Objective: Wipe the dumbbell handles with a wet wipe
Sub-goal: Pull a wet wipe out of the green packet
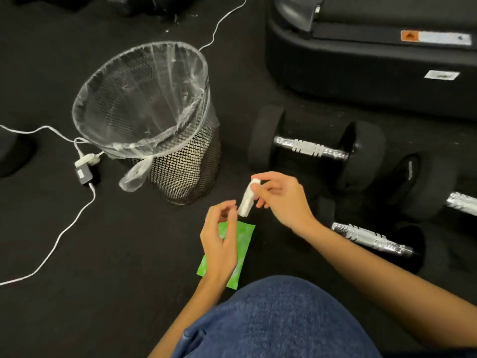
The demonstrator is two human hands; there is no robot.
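Flanking the wipe-pinching right hand [280,200]: mesh bin [165,140], dumbbells [313,148].

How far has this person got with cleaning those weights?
Barely started, by the look of it. Done: a folded white wet wipe is out of the green packet on the floor. In hand: the right hand pinches its top, with the left hand at its lower end. Left: no dumbbell handle is being touched, and the lined bin looks empty.
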